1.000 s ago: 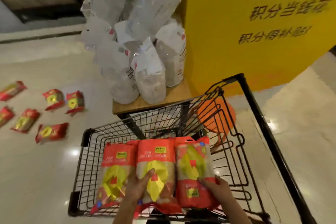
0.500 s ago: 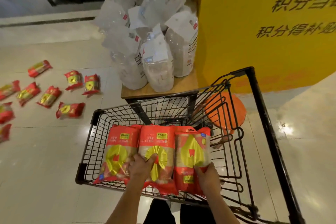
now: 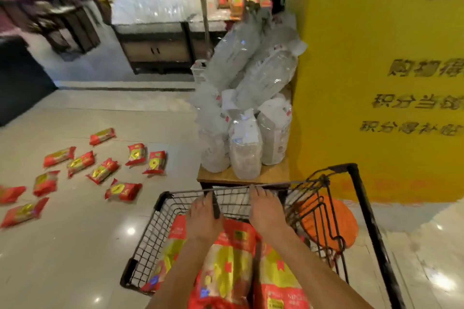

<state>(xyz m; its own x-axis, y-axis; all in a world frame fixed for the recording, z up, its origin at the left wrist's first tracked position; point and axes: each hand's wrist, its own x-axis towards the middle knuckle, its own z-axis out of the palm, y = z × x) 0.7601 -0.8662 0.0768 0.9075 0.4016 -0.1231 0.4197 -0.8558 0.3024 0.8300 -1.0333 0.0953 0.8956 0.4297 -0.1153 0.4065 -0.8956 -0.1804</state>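
Observation:
A black wire shopping cart (image 3: 160, 202) stands in front of me. Three red-and-yellow packets lie side by side in it: the left packet (image 3: 170, 253), the middle packet (image 3: 226, 266) and the right packet (image 3: 278, 281). Both my arms stretch forward over them. My left hand (image 3: 204, 218) is flat, palm down, with straight fingers pointing at the cart's far wall. My right hand (image 3: 266, 211) is flat too, and its fingertips reach the far top rim. Neither hand holds anything.
Several more red packets (image 3: 100, 170) lie scattered on the tiled floor at left. Just beyond the cart, a low wooden stand (image 3: 271, 174) carries clear and white bags (image 3: 246, 148). A yellow wall (image 3: 376, 83) rises at right, with an orange round object (image 3: 326, 221) behind the cart's wire. Blurred store shelves stand far back.
Both hands have let go of the packets' near ends and moved forward over them to the cart's far rim. The view has tilted up, showing the store behind.

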